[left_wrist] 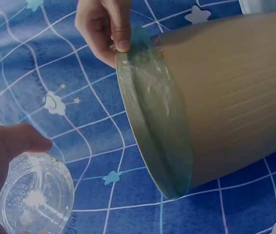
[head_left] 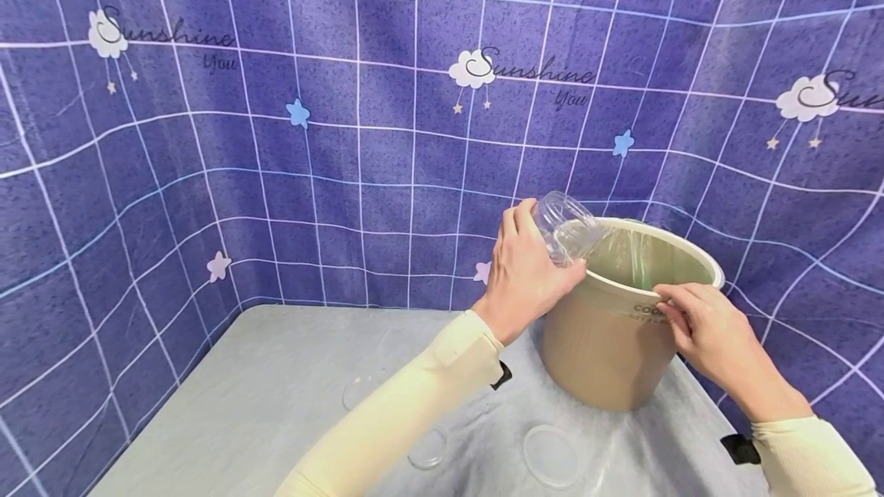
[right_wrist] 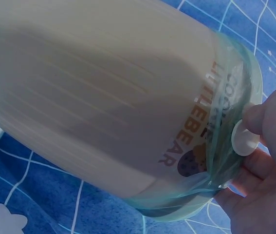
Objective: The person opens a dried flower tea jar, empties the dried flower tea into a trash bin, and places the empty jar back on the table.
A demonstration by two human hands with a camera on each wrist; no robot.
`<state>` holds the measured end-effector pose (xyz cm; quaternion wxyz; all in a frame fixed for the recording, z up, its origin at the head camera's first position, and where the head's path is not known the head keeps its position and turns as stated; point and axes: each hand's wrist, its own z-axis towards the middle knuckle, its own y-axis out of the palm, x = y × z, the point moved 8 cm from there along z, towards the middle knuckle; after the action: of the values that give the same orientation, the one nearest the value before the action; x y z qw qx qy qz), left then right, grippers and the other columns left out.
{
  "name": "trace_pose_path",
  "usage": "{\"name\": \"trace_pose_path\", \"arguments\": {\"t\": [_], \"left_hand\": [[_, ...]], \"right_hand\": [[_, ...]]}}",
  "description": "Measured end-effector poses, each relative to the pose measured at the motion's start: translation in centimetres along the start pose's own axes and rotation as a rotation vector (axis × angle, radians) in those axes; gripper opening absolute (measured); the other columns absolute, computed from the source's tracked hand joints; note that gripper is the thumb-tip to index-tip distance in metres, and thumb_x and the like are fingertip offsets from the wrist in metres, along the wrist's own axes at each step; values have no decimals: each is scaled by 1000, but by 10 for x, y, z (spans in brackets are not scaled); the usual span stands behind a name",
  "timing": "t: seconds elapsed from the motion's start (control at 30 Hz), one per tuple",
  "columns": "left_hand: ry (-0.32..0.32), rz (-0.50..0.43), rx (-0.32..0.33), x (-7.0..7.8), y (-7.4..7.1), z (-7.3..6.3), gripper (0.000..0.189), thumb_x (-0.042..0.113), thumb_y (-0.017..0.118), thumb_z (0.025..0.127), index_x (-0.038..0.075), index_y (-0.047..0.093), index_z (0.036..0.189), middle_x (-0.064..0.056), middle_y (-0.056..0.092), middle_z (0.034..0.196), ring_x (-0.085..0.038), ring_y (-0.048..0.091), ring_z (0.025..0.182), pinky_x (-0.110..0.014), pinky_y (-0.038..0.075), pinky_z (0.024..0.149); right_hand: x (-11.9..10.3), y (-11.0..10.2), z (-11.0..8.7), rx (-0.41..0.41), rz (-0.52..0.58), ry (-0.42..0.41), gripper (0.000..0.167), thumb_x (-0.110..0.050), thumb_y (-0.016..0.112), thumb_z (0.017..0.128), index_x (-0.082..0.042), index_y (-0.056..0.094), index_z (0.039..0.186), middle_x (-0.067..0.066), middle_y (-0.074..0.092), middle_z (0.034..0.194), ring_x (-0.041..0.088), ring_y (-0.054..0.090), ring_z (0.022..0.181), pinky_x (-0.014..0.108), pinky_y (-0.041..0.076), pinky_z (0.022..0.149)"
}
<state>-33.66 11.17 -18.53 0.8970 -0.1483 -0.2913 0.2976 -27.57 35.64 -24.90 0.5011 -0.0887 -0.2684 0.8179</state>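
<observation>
My left hand [head_left: 521, 267] grips a clear plastic cup [head_left: 562, 221], tilted beside the near left part of the bin's rim. In the left wrist view the round side of the cup [left_wrist: 38, 195] faces the camera, below the thumb. The beige bin [head_left: 608, 351] has a white rim and a thin greenish bag [left_wrist: 162, 112] lining it and folded over its edge. At the right front, my right hand [head_left: 718, 336] pinches the rim. A white round tab [right_wrist: 245, 139] shows by the thumb in the right wrist view. The bin's bottom inside is hidden.
Clear round lids or discs lie on the grey tabletop: one at the front [head_left: 550, 456], a smaller disc [head_left: 427, 448] to its left, and another faint disc [head_left: 357, 390] partly behind the left sleeve. A purple-blue checked curtain [head_left: 387, 144] surrounds the table's back and sides.
</observation>
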Motion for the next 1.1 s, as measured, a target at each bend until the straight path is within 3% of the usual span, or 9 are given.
{"name": "trace_pose_path", "arguments": {"t": [0.2,0.47,0.77,1.0,1.1], "left_hand": [[-66,-61,15,-11,-2,-14,100,46,90,66,8,41,144,-8,54,129,-26,63,108,-37,55,92],[-119,-82,8,-27,1,-31,97,50,89,66,10,43,141,-5,55,128,-22,60,103,-38,51,84],[-149,-112,-25,-42,6,-50,99,50,91,66,7,43,141,-7,54,124,-23,60,104,-38,53,88],[-207,-171,-41,-53,7,-61,100,52,90,66,11,41,143,-6,55,124,-23,62,103,-37,55,85],[-205,-167,-60,-55,9,-66,98,52,90,67,9,42,141,-7,54,122,-27,64,109,-40,54,92]], "right_hand": [[0,0,1,-3,1,5,36,6,74,75,2,70,111,17,70,99,35,64,89,46,44,83],[-1,0,0,-4,1,8,36,6,74,75,2,70,110,17,70,98,35,64,89,46,44,83],[0,1,0,-13,-1,6,35,6,73,76,2,70,111,17,70,98,34,64,89,45,43,82],[0,1,0,-13,4,3,33,5,73,77,1,70,109,17,69,97,33,62,87,44,42,81],[0,1,0,-13,4,7,34,5,73,76,1,70,109,16,69,97,33,62,87,44,42,81]]}}
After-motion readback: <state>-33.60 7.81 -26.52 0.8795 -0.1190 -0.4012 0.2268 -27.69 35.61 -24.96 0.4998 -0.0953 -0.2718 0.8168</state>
